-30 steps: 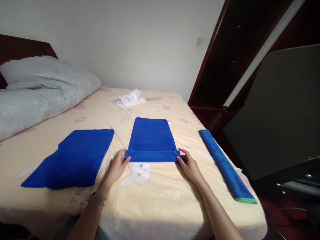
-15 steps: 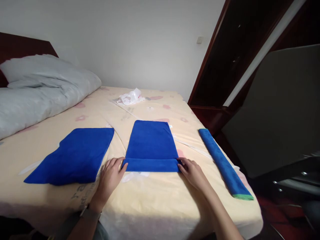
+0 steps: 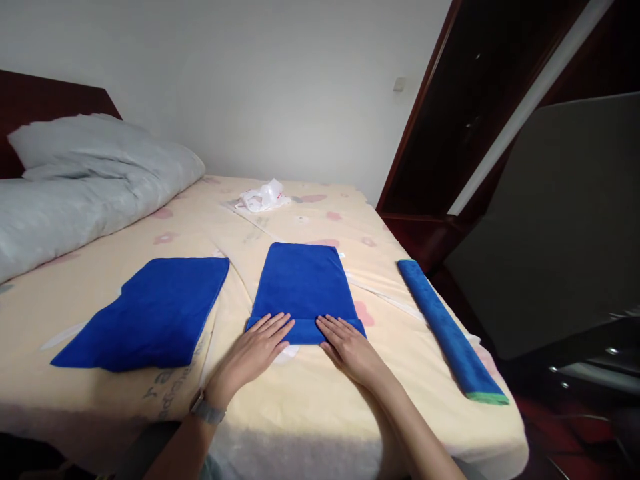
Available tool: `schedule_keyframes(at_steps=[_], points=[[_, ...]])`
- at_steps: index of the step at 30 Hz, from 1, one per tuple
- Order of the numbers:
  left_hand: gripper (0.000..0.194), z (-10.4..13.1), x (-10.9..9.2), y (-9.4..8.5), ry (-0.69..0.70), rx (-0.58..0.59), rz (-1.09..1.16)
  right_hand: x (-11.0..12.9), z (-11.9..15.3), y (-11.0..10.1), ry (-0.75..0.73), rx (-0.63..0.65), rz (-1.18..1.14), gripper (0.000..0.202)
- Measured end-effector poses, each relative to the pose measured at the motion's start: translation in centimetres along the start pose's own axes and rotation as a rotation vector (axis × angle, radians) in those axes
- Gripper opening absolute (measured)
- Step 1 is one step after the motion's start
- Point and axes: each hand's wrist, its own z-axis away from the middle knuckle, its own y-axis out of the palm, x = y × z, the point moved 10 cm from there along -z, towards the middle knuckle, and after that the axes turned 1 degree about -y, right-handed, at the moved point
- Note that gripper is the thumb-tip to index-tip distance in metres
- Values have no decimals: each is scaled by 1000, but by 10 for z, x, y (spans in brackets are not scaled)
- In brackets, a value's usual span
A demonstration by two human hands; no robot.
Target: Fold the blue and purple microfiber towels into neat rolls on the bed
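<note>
A blue cloth [image 3: 306, 280] lies in the middle of the bed, its near edge folded over into a flat strip. My left hand [image 3: 260, 345] rests palm down on the left part of that strip, fingers stretched out. On the strip's right part lies my right hand [image 3: 350, 343], also flat with extended fingers. Neither hand grips anything. To the left, a second blue cloth [image 3: 150, 313] is spread out with uneven edges. A long, narrow folded blue cloth [image 3: 447, 327] with green ends lies near the bed's right edge.
A crumpled white plastic bag [image 3: 265, 196] sits farther back on the patterned bed sheet [image 3: 300, 413]. Grey bedding [image 3: 100, 180] is heaped at the left by a dark headboard [image 3: 50, 97]. A dark grey panel [image 3: 565, 213] stands beyond the right edge.
Both hands have let go of the folded strip's ends and moved inward onto it, their fingers now spread flat. The strip stays folded over.
</note>
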Motion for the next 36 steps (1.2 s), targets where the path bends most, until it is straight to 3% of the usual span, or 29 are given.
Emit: schedule_keyframes(at_steps=[8, 14, 17, 19, 24, 30, 36], points=[[52, 17, 21, 6, -12, -17, 22, -30, 21, -14, 48, -13, -28, 45], [50, 31, 36, -2, -36, -1, 20, -52, 42, -24, 106, -18, -5, 45], [52, 31, 31, -17, -53, -40, 17, -44, 38, -32, 114, -30, 33, 46], [50, 23, 14, -25, -26, -85, -4, -28, 26, -34, 96, -47, 44, 47], [50, -8, -33, -17, 85, -111, -36, 18, -16, -15, -22, -78, -25, 47], [50, -15, -25, 0, 77, -76, -16, 19, -28, 12, -76, -76, -44, 52], [48, -12, -19, 6, 89, -56, 0, 14, -17, 10, -71, -66, -52, 45]])
